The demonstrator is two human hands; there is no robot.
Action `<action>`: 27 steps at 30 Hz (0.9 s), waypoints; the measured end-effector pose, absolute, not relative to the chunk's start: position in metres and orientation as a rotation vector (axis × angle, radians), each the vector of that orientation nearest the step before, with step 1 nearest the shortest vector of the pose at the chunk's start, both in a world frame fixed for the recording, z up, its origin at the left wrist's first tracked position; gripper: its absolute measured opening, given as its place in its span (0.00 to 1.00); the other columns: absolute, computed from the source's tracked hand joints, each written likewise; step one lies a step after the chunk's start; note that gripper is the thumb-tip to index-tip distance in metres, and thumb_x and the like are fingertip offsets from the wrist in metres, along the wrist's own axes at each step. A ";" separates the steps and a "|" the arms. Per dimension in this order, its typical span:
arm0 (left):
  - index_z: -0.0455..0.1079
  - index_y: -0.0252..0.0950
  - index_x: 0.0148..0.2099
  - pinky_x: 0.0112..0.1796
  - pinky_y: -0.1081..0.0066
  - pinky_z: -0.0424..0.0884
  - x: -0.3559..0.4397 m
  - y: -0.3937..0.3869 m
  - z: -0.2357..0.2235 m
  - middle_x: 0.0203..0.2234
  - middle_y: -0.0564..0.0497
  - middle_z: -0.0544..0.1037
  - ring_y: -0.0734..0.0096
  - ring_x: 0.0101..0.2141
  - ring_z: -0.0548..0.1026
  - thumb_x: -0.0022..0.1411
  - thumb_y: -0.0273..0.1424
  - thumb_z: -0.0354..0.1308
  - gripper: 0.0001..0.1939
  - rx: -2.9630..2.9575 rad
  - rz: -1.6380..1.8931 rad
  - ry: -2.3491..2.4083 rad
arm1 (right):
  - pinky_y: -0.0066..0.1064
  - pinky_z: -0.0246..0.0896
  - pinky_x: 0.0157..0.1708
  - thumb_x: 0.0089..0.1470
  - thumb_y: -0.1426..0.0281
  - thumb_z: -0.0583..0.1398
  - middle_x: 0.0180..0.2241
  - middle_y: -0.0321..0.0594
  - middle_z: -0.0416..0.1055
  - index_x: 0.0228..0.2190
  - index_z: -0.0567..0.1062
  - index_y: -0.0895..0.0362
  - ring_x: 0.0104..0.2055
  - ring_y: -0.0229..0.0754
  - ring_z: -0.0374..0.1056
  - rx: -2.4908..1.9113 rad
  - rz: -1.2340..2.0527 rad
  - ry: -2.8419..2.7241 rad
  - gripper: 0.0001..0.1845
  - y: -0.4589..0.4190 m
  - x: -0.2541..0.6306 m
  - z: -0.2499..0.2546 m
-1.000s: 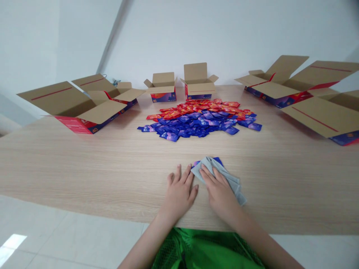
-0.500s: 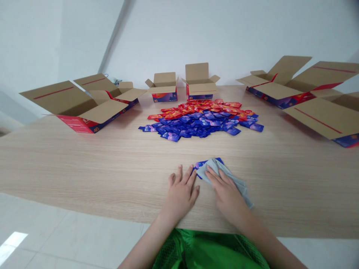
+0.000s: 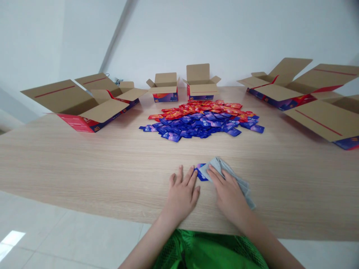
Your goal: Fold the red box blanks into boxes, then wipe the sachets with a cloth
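Observation:
A blue sachet [image 3: 201,175] lies flat on the table in front of me, its right part hidden under a folded grey cloth [image 3: 215,164]. My right hand [image 3: 228,190] holds the cloth with its fingers laid along it, pressing it on the sachet. My left hand [image 3: 182,192] rests palm down with fingers spread, its index fingertip touching the sachet's left edge. Farther back is a heap of blue sachets [image 3: 193,125] with red sachets [image 3: 204,106] behind them.
Open cardboard boxes stand around the heap: a left box [image 3: 81,121], two at the back including a small box [image 3: 165,97], and several on the right, among them a near box [image 3: 322,116]. The wooden table's front edge [image 3: 112,216] runs close to me.
The cloth and right hand have shifted slightly right over the sachet, and more of the sachet's printed left end shows. My left hand stays nearly still.

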State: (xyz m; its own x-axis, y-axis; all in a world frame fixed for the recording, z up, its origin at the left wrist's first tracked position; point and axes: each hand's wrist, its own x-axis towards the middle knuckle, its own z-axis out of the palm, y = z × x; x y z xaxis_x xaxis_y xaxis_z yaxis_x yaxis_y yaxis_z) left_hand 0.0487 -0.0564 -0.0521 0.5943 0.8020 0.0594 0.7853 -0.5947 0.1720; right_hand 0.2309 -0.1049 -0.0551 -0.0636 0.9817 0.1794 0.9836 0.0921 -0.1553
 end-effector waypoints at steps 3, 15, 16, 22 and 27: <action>0.53 0.41 0.70 0.58 0.41 0.54 0.049 -0.056 -0.053 0.68 0.54 0.53 0.39 0.67 0.46 0.70 0.37 0.44 0.27 2.684 0.206 1.341 | 0.44 0.56 0.58 0.46 0.87 0.47 0.66 0.33 0.55 0.62 0.64 0.57 0.61 0.52 0.55 -1.978 -0.006 -2.134 0.41 -0.115 0.237 -0.060; 0.55 0.44 0.69 0.57 0.43 0.56 0.046 -0.053 -0.060 0.67 0.53 0.58 0.44 0.66 0.49 0.72 0.41 0.42 0.26 2.702 0.254 1.349 | 0.48 0.52 0.59 0.50 0.83 0.49 0.66 0.35 0.56 0.62 0.64 0.55 0.65 0.55 0.51 -1.923 0.135 -2.159 0.38 -0.070 0.229 -0.049; 0.54 0.45 0.69 0.57 0.43 0.56 0.046 -0.054 -0.060 0.67 0.54 0.57 0.44 0.66 0.49 0.72 0.41 0.42 0.26 2.706 0.258 1.350 | 0.48 0.53 0.58 0.50 0.83 0.48 0.66 0.35 0.56 0.62 0.64 0.55 0.64 0.54 0.52 -1.981 0.122 -2.108 0.38 -0.068 0.237 -0.049; 0.52 0.41 0.70 0.58 0.42 0.56 0.049 -0.055 -0.056 0.68 0.52 0.55 0.42 0.66 0.48 0.71 0.38 0.44 0.28 2.709 0.239 1.372 | 0.49 0.54 0.55 0.50 0.84 0.49 0.65 0.36 0.57 0.62 0.64 0.57 0.59 0.54 0.57 -2.096 0.050 -2.002 0.37 -0.073 0.259 -0.052; 0.54 0.40 0.69 0.58 0.42 0.56 0.050 -0.055 -0.053 0.68 0.51 0.55 0.42 0.66 0.49 0.70 0.37 0.46 0.28 2.694 0.214 1.385 | 0.49 0.56 0.54 0.49 0.84 0.49 0.65 0.38 0.58 0.61 0.64 0.59 0.56 0.55 0.59 -2.030 -0.042 -2.029 0.37 -0.092 0.251 -0.058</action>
